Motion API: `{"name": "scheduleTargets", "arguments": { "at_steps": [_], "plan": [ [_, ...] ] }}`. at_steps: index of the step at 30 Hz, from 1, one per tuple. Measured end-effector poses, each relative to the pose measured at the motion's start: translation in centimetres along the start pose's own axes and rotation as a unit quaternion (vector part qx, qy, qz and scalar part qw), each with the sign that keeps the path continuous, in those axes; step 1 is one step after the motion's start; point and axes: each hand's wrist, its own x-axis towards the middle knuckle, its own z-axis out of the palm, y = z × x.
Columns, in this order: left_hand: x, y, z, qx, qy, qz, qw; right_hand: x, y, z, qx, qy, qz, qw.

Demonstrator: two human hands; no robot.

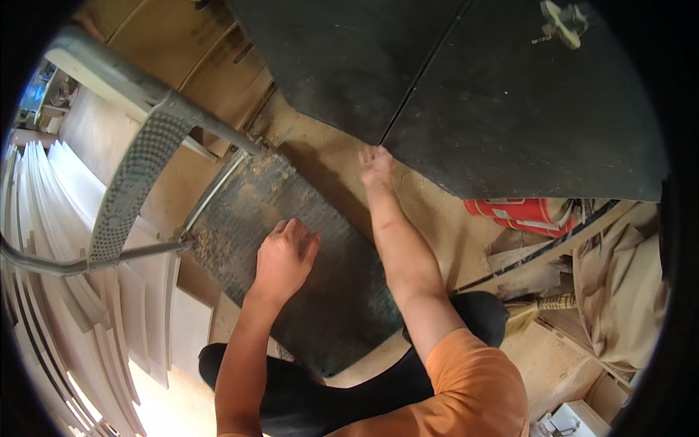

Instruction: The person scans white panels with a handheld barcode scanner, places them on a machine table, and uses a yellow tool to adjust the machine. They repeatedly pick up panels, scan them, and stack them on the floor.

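Black two-part panel: spreads across the top of the view [459, 91], beyond the chair and in front of the right hand. Its flat face and straight edges suggest a stiff sheet, probably heavy and awkward for one hand; the smooth, scuffed surface may be slick.
Best hold on the panel: the near edge, a palm well out on each side of the seam [429, 62], since the two parts might shift against each other there.
Chair: a metal-framed one with a perforated grey backrest [138, 182] to the left; its dark, worn seat [328, 269] lies between the person's knees and the panel. The seat looks firm, its grit likely to slide under a palm; the tubular frame would give a surer hold.
Right hand: arm stretched out, fingertips [376, 169] at the panel's near edge where the seam ends; whether they pinch it or only rest there, I cannot tell.
Left hand: over the seat [285, 258], fingers loosely curled, thumb apart, nothing visible in it; contact with the seat is unclear.
Pale lump: small, on the panel's far right part [564, 28]; kind unclear.
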Motion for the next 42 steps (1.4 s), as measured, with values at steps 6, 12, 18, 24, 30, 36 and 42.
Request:
{"name": "scheduleTargets", "arguments": {
  "at_steps": [6,12,18,24,30,36,42],
  "plan": [
    [5.6,4.1,1.1,-0.004,0.033,0.093,0.995,1.7,1.9,-0.5,0.119,0.025,0.035,0.992],
    [9.3,7.9,-1.1,0.010,0.197,0.033,0.980,1.2,6.4,-4.8,-0.195,0.067,0.077,0.975],
    [9.8,5.9,-1.4,0.040,0.341,0.110,0.933,-2.3,5.1,-2.8,-0.709,-0.109,-0.317,0.621],
    [9.4,3.9,-1.6,-0.036,0.315,0.134,0.939,-0.5,-1.9,10.1,-0.734,-0.136,-0.479,0.462],
    [9.6,4.0,-1.5,-0.021,0.337,0.143,0.930,-1.2,-2.5,9.5,-0.839,-0.132,-0.467,0.246],
    [9.6,3.6,-1.6,-0.023,0.313,0.146,0.938,-1.1,-3.1,8.4,-0.805,-0.149,-0.427,0.383],
    [9.9,3.3,-1.1,-0.029,0.338,0.156,0.928,0.2,-2.6,11.7,-0.882,-0.150,-0.366,0.255]
  ]
}}
